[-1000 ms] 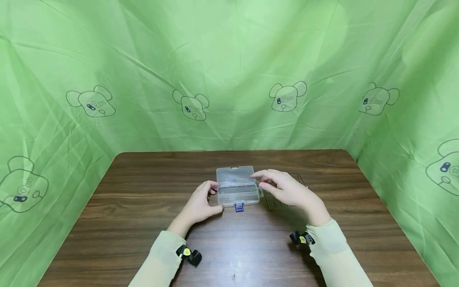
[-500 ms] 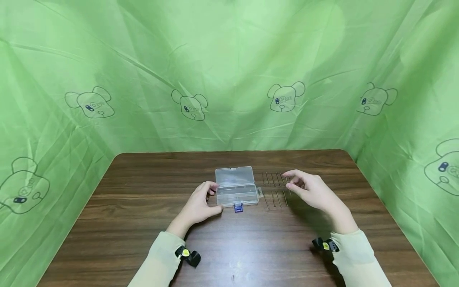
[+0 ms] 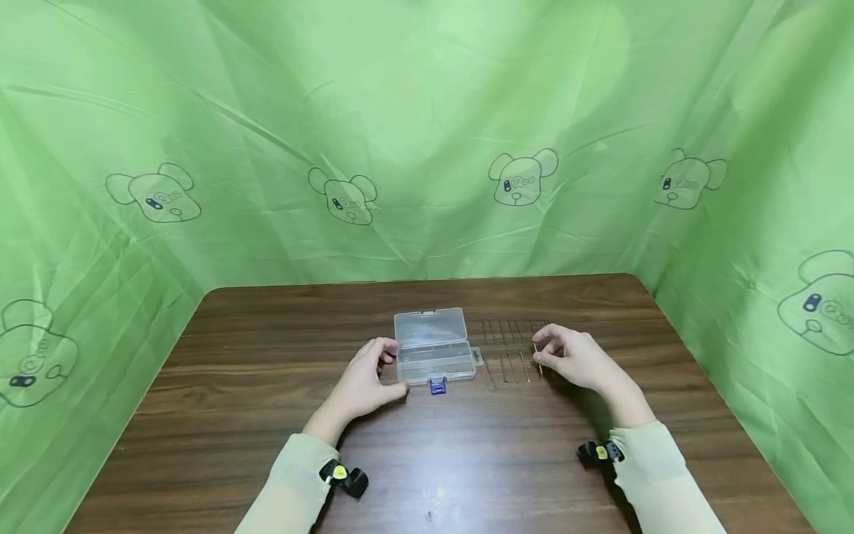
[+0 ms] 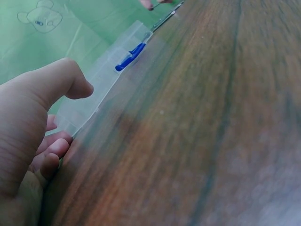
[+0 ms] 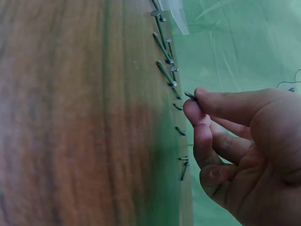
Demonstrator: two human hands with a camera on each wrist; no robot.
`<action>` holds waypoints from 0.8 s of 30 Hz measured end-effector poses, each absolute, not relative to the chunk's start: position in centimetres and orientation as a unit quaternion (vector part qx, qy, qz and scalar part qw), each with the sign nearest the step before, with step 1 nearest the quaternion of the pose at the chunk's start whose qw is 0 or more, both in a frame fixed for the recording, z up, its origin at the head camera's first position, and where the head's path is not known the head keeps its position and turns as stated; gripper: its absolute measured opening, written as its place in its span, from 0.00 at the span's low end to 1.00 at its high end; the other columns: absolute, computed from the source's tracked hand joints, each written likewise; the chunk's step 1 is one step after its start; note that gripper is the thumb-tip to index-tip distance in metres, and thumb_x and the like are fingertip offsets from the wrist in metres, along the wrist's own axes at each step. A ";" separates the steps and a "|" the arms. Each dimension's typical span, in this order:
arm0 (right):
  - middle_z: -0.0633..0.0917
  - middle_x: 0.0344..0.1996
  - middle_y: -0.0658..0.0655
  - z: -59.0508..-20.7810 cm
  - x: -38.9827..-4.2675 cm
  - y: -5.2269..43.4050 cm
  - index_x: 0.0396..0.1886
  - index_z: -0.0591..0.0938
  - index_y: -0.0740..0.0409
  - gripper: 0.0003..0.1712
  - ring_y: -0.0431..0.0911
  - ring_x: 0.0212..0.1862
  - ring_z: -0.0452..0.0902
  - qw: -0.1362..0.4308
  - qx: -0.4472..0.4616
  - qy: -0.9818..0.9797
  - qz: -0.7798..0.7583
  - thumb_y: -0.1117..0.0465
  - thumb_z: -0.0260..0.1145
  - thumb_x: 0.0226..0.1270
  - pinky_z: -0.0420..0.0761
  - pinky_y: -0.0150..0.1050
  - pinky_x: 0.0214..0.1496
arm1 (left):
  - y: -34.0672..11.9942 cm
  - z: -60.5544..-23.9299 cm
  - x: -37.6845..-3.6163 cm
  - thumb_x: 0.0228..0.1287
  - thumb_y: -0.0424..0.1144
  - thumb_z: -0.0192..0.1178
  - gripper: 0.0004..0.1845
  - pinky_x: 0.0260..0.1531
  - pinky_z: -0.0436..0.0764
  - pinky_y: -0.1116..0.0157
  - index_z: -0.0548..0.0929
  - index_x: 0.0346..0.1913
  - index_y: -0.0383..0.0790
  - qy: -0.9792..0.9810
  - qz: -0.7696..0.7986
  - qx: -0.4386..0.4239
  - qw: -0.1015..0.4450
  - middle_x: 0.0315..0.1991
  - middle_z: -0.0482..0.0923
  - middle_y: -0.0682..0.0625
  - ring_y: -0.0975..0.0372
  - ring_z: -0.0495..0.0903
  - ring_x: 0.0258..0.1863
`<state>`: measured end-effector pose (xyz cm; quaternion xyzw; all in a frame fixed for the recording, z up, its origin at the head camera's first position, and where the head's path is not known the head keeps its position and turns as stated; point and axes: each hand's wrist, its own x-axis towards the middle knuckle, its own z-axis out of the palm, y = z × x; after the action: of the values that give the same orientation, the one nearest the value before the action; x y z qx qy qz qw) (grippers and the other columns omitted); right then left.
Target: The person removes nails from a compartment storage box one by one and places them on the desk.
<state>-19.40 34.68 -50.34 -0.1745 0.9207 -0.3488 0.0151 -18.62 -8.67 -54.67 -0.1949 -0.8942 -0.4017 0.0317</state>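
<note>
A clear plastic storage box [image 3: 434, 363] lies with its lid [image 3: 429, 326] folded back and its blue latch [image 3: 437, 386] toward me. My left hand [image 3: 365, 382] holds the box at its left end, the thumb at the front corner and the fingers along the side. In the left wrist view those fingers [image 4: 59, 146] bend at the box's corner. To the right of the box, my right hand [image 3: 574, 358] pinches a nail [image 5: 189, 95] between thumb and index finger. Several loose nails [image 3: 525, 368] lie in two rows between box and right hand.
The dark wooden table [image 3: 427, 452] has a green cloth [image 3: 427, 148] with bear-head drawings hanging behind it and at both sides. A clear hanging tab [image 3: 477, 356] sticks out from the box's right end, near the nails.
My right hand has moved right from the box to the right end of the nail rows and has taken hold of a nail. The left hand has stayed at the box.
</note>
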 end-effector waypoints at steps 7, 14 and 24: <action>0.88 0.31 0.47 -50.8 -19.4 34.2 0.52 0.84 0.62 0.13 0.41 0.32 0.80 0.035 -0.173 0.925 -0.338 0.64 0.75 0.73 0.79 0.38 0.37 | -8.9 -54.6 -18.6 0.51 0.38 0.80 0.37 0.50 0.82 0.60 0.79 0.66 0.40 -0.896 -0.393 -0.200 0.041 0.54 0.80 0.52 0.60 0.79 0.51; 0.88 0.30 0.46 -51.0 -19.3 34.2 0.47 0.85 0.61 0.10 0.38 0.32 0.79 0.038 -0.173 0.935 -0.308 0.64 0.75 0.72 0.79 0.39 0.38 | -8.7 -54.9 -18.8 0.51 0.39 0.80 0.36 0.49 0.82 0.60 0.79 0.65 0.40 -0.893 -0.401 -0.202 0.040 0.54 0.80 0.52 0.60 0.79 0.51; 0.88 0.28 0.45 -51.2 -19.4 33.5 0.47 0.85 0.58 0.10 0.39 0.31 0.81 0.017 -0.162 0.941 -0.297 0.64 0.75 0.70 0.80 0.43 0.38 | -8.7 -54.6 -18.7 0.51 0.39 0.79 0.36 0.50 0.81 0.60 0.80 0.65 0.40 -0.892 -0.402 -0.203 0.037 0.54 0.80 0.51 0.60 0.79 0.52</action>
<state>-19.44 33.55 -51.20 -0.1617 0.9410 -0.2968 0.0172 -18.72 -8.68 -54.65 -0.2025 -0.8924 -0.4015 0.0367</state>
